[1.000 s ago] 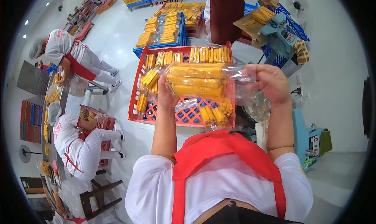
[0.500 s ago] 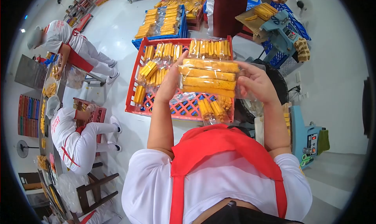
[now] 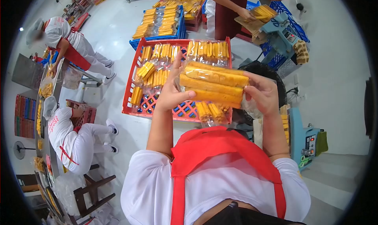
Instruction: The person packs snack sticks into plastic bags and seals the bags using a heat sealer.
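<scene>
A clear bag of yellow sticks [image 3: 212, 83] is held up in front of me, over a red crate [image 3: 177, 115]. My left hand [image 3: 171, 92] supports its left end, thumb on the front and a finger pointing up. At its right end, my right hand [image 3: 263, 92] pinches the bag between thumb and fingers. The sticks lie side by side, slightly tilted down to the right. Beneath it, the crate holds rows of similar bags [image 3: 208, 50], and a few more [image 3: 210, 111] lie at its near right edge.
Behind stands a blue crate [image 3: 181, 28] of packed bags. A co-worker in a dark apron [image 3: 228, 16] handles bags by a sealing machine [image 3: 279, 30]. Another machine [image 3: 303, 134] stands at right. Two people in white [image 3: 73, 138] work at a long table on the left.
The bag has been drawn from a stretched position to a hold at both ends, and its sticks now tilt. My right hand has moved down and closer. The co-worker's hands have moved apart.
</scene>
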### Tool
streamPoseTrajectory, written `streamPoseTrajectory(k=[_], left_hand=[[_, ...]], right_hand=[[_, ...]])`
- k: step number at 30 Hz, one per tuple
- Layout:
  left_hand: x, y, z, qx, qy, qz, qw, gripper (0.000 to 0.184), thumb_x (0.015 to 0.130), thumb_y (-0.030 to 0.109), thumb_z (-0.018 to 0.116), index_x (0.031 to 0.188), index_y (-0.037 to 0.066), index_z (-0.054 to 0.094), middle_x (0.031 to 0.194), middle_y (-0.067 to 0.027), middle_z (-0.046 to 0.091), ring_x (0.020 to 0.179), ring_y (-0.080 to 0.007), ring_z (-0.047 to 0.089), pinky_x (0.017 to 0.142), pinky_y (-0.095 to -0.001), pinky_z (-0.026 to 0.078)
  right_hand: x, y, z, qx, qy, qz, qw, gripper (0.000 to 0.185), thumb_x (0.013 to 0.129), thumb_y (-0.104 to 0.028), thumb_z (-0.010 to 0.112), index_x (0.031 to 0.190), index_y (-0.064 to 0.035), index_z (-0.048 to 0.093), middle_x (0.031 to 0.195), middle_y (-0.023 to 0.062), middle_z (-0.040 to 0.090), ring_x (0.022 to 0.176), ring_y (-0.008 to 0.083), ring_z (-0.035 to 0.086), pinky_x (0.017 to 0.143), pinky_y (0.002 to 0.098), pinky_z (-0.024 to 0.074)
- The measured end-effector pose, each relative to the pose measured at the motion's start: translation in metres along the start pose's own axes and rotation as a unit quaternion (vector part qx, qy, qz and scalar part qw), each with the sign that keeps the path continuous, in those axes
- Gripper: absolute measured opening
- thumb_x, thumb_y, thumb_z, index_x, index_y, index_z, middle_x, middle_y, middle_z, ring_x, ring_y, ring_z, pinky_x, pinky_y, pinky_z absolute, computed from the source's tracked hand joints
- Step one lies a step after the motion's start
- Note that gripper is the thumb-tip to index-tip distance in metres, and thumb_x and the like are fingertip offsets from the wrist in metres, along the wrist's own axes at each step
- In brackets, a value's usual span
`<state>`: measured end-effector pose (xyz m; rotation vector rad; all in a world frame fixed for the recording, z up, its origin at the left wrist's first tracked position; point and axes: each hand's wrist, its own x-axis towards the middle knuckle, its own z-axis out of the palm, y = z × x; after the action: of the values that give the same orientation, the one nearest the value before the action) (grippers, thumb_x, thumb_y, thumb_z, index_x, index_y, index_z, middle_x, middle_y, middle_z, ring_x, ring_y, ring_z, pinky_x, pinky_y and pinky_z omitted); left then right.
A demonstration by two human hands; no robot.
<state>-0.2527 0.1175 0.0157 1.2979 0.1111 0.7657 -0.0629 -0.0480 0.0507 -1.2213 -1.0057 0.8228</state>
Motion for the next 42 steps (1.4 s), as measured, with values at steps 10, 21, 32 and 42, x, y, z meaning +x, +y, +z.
streamPoseTrajectory(k=[10, 21, 32, 42], left_hand=[[-0.009, 0.008, -0.023, -0.075, 0.086, 0.056, 0.992, 0.103, 0.053, 0.026, 0.075, 0.132, 0.005, 0.014, 0.116, -0.011, 0.043, 0.107, -0.022, 0.044, 0.092, -0.0334, 0.034], [-0.016, 0.006, -0.03, -0.089, 0.023, 0.068, 0.993, 0.096, 0.053, 0.02, 0.074, 0.13, 0.002, 0.019, 0.116, -0.0116, 0.044, 0.108, -0.0218, 0.043, 0.092, -0.0336, 0.033], [-0.008, 0.004, -0.007, -0.102, -0.016, 0.036, 0.994, 0.091, 0.055, 0.017, 0.074, 0.129, 0.001, 0.022, 0.116, -0.0115, 0.043, 0.108, -0.0211, 0.043, 0.092, -0.0324, 0.034], [-0.002, 0.009, 0.0, -0.094, -0.022, 0.015, 0.995, 0.092, 0.054, 0.019, 0.071, 0.128, -0.002, 0.021, 0.115, -0.0124, 0.043, 0.108, -0.0197, 0.044, 0.091, -0.0307, 0.034]], right_hand=[[-0.011, -0.003, -0.012, 0.058, 0.04, -0.101, 0.992, 0.032, 0.074, 0.004, 0.052, 0.106, 0.0057, 0.05, 0.089, 0.011, 0.058, 0.075, 0.0149, 0.056, 0.068, 0.0267, 0.047], [-0.044, -0.014, -0.025, -0.173, 0.103, -0.235, 0.951, 0.028, 0.071, 0.003, 0.057, 0.098, 0.0001, 0.056, 0.095, 0.0164, 0.056, 0.087, 0.0222, 0.055, 0.076, 0.029, 0.0443], [-0.065, -0.002, -0.01, -0.048, 0.11, -0.302, 0.946, 0.032, 0.072, -0.011, 0.065, 0.1, -0.0056, 0.05, 0.096, 0.0218, 0.055, 0.088, 0.0275, 0.056, 0.073, 0.0327, 0.0471], [-0.066, -0.006, -0.008, -0.184, 0.142, -0.408, 0.883, 0.011, 0.074, -0.004, 0.06, 0.083, -0.0022, 0.053, 0.084, 0.0217, 0.059, 0.067, 0.0278, 0.061, 0.058, 0.0332, 0.0499]])
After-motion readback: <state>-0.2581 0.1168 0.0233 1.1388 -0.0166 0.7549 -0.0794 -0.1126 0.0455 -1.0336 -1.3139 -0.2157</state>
